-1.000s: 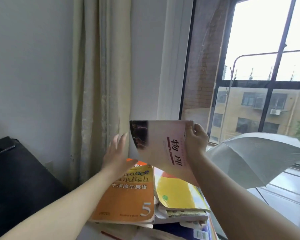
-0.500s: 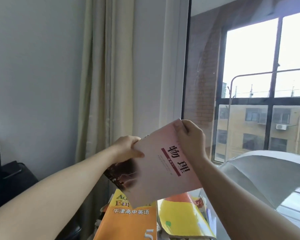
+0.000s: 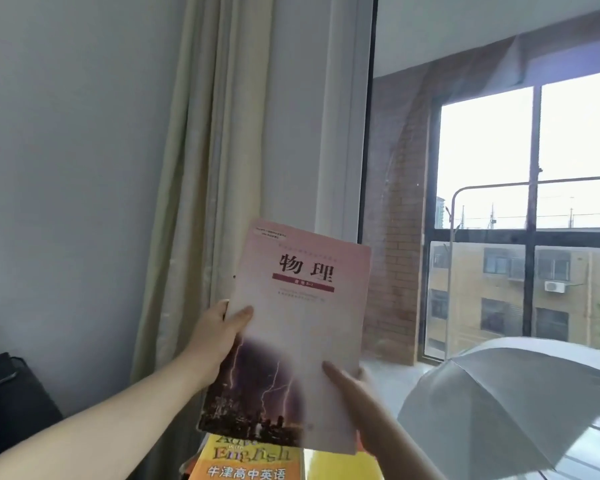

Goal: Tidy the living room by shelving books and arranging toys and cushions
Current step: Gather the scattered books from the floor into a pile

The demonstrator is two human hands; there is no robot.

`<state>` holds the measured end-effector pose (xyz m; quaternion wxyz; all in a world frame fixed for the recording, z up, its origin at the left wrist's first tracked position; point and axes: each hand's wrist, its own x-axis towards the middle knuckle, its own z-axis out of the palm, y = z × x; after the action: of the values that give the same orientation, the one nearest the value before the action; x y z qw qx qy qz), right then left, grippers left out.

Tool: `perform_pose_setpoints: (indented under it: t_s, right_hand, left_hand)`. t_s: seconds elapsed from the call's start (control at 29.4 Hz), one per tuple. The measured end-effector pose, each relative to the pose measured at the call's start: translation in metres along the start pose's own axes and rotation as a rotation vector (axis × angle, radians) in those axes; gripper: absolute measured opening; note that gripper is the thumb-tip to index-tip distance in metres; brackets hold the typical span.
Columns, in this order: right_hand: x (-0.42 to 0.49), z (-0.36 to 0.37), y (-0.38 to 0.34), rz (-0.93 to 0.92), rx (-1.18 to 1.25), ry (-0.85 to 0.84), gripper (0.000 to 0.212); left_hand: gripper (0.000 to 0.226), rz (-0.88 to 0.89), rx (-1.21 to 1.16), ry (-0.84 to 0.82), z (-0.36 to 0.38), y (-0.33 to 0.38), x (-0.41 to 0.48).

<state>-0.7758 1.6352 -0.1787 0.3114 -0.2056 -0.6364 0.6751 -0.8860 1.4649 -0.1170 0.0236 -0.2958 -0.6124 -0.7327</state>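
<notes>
Upward goes the whole view since the earlier pictures: more of the curtain (image 3: pixel 201 168) and the window (image 3: pixel 534 202) fills it. The open grey umbrella (image 3: pixel 516 393) sits low on the right, and the stacked books have sunk to the bottom edge. Only the top of the orange English book (image 3: pixel 246 462) and a strip of the yellow book (image 3: pixel 340 469) beside it show.

The physics book (image 3: pixel 298 337), tilted with its title running sideways half a second ago, is now turned upright with its front cover facing the person. It is held up in the air above the stack and in front of the curtain.

The left hand (image 3: pixel 219 327) keeps its grip on the book's left edge, thumb laid across the cover and fingers hidden behind. The right hand (image 3: pixel 354 386) has left the top edge and now pinches the lower right corner, thumb on the front.

This likely means the book is squared up and read the right way round, ready to go to a shelf. No shelf is in view, so where it will stand cannot be told.
</notes>
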Motion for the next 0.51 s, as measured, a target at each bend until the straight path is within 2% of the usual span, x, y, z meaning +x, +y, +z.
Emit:
perform_pose_setpoints:
  t_s: [0.07,0.1,0.17,0.24,0.27,0.31,0.37,0.44,0.51]
  right_hand:
    - [-0.002,-0.002,0.009,0.03,-0.002,-0.082,0.071]
    - [-0.002,-0.004,0.006,-0.005,-0.016,-0.073,0.058]
    - [0.007,-0.012,0.008,-0.051,-0.055,-0.002,0.03]
    - [0.016,-0.022,0.007,-0.072,-0.064,0.068,0.024]
    - [0.021,-0.026,0.01,-0.08,-0.097,0.107,0.026]
    - [0.027,-0.029,0.017,-0.083,-0.183,0.147,0.028]
    - [0.033,-0.04,0.039,-0.061,-0.524,0.213,0.031]
    - [0.027,-0.049,0.063,-0.031,-0.948,0.199,0.046]
    - [0.013,-0.051,0.088,-0.012,-1.322,0.031,0.057]
  left_hand:
    - [0.012,-0.048,-0.003,0.076,0.004,-0.009,0.004]
    - [0.014,-0.075,-0.001,0.116,0.006,-0.012,0.008]
    - [0.013,-0.16,0.019,0.181,0.01,-0.028,0.015]
    - [0.022,-0.185,0.12,0.179,0.009,-0.041,0.017]
    - [0.036,-0.169,0.24,0.099,0.007,-0.047,0.017]
    - [0.051,-0.156,0.433,-0.06,0.004,-0.055,0.015]
    - [0.076,-0.207,0.812,-0.454,-0.002,-0.077,0.001]
    - [0.081,-0.251,1.089,-0.743,-0.006,-0.104,-0.015]
    - [0.075,-0.295,1.236,-0.954,-0.005,-0.13,-0.034]
